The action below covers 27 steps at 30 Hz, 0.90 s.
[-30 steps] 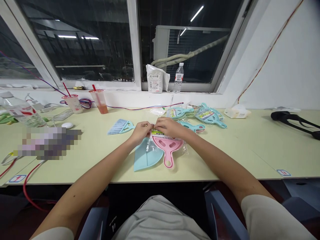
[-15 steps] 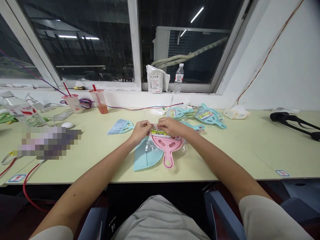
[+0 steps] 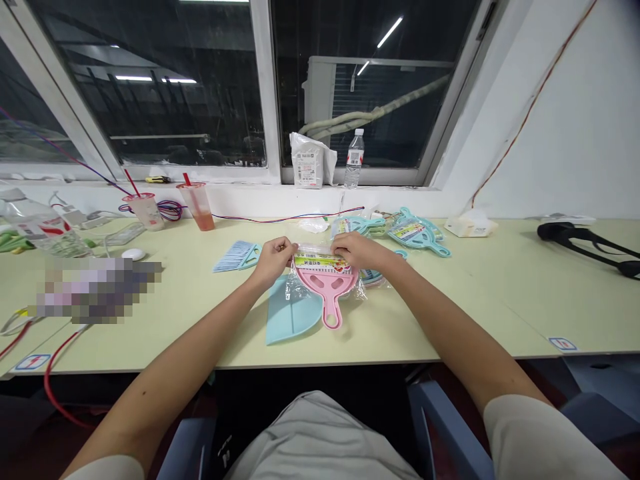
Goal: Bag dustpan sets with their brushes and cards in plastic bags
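Observation:
A pink dustpan set in a clear plastic bag (image 3: pixel 327 290) lies on the pale green table (image 3: pixel 450 313) in front of me. My left hand (image 3: pixel 270 259) pinches the bag's top left corner, and my right hand (image 3: pixel 357 251) pinches its top right, by the printed label card (image 3: pixel 320 261). Under the bag's left side lies a loose blue dustpan (image 3: pixel 290 317). A small blue brush (image 3: pixel 237 256) rests just left of my left hand.
More bagged teal dustpan sets (image 3: pixel 413 233) are piled behind my right hand. Two drink cups (image 3: pixel 197 203) with straws, a white mouse (image 3: pixel 134 254) and cables sit at the left. A water bottle (image 3: pixel 353 159) and a white bag (image 3: pixel 307 160) stand on the windowsill; a black object (image 3: pixel 590 243) lies far right.
My hands have spread apart along the top of the bag, exposing the label card between them. The view has shifted slightly.

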{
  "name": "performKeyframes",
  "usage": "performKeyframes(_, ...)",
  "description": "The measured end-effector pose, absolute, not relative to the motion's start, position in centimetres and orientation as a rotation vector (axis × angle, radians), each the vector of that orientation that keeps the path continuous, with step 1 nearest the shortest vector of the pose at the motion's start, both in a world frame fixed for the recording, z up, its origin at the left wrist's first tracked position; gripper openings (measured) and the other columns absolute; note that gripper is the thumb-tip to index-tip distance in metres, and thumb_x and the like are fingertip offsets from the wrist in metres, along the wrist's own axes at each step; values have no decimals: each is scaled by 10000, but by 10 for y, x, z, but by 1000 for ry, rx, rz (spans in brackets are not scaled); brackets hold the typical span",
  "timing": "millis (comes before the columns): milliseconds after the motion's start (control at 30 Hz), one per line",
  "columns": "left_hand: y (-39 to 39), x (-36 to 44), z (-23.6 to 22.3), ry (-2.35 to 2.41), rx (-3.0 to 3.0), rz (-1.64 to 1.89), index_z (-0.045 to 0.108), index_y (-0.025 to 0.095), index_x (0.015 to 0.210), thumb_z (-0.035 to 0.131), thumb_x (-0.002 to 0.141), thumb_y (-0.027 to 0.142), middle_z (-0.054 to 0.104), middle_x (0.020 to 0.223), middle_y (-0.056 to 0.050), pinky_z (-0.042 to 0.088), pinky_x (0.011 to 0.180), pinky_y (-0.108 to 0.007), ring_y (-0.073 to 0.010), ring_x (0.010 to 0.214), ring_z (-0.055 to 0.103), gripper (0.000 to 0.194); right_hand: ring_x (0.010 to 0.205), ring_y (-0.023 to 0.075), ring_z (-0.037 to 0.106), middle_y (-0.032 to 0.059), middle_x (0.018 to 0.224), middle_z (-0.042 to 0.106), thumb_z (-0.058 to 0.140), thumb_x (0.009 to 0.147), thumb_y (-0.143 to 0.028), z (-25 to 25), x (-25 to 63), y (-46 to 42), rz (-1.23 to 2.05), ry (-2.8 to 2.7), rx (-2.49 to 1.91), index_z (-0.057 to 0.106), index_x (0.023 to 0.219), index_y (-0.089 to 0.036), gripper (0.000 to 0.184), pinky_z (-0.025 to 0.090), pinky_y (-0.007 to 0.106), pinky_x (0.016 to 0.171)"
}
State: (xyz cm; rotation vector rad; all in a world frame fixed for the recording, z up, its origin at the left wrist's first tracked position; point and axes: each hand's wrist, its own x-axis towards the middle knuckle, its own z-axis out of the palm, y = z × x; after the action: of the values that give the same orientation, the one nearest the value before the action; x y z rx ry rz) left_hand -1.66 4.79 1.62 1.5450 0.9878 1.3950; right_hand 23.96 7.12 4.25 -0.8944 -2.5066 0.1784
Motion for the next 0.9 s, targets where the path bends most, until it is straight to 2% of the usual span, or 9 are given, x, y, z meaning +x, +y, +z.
performKeyframes(300, 56, -25, 17, 926, 1486, 1481, 463, 201, 603, 704, 811, 325, 434, 559, 32, 436, 507, -222, -96, 524, 433, 341, 804, 225, 540, 77, 864, 597, 489, 851, -140, 45, 262, 73, 54, -2316, -928, 646, 792, -203, 179, 399, 353, 779)
performKeyframes(433, 58, -26, 16, 910, 1420, 1507, 462, 204, 613, 725, 789, 327, 449, 576, 30, 454, 515, -230, -103, 536, 466, 340, 685, 188, 494, 25, 743, 552, 518, 812, -162, 42, 261, 76, 149, -2117, -978, 608, 786, -210, 105, 374, 326, 700)
performKeyframes(567, 59, -25, 15, 908, 1392, 1526, 461, 201, 620, 729, 789, 328, 451, 581, 31, 448, 509, -223, -101, 539, 473, 342, 591, 160, 444, -41, 614, 476, 508, 832, -211, 34, 257, 80, 339, -1921, -1051, 544, 840, -229, 42, 340, 295, 633)
performKeyframes(700, 61, -26, 12, 918, 1394, 1540, 462, 194, 617, 719, 794, 323, 447, 575, 35, 427, 503, -213, -96, 539, 463, 337, 510, 153, 395, -94, 545, 405, 491, 833, -229, 26, 254, 84, 521, -1805, -1030, 443, 935, -261, 117, 302, 268, 563)
performKeyframes(800, 64, -26, 9, 939, 1381, 1556, 458, 195, 612, 716, 788, 326, 449, 571, 37, 434, 511, -216, -95, 536, 462, 338, 466, 153, 359, -109, 531, 378, 477, 847, -242, 22, 250, 84, 619, -1742, -1062, 393, 961, -274, 146, 271, 261, 523)
performKeyframes(900, 67, -25, 5, 964, 1365, 1572, 465, 196, 613, 720, 781, 332, 441, 567, 42, 444, 509, -220, -95, 531, 458, 335, 476, 155, 361, -100, 540, 373, 465, 890, -271, 19, 246, 81, 541, -1785, -1130, 402, 964, -270, 98, 271, 263, 535)
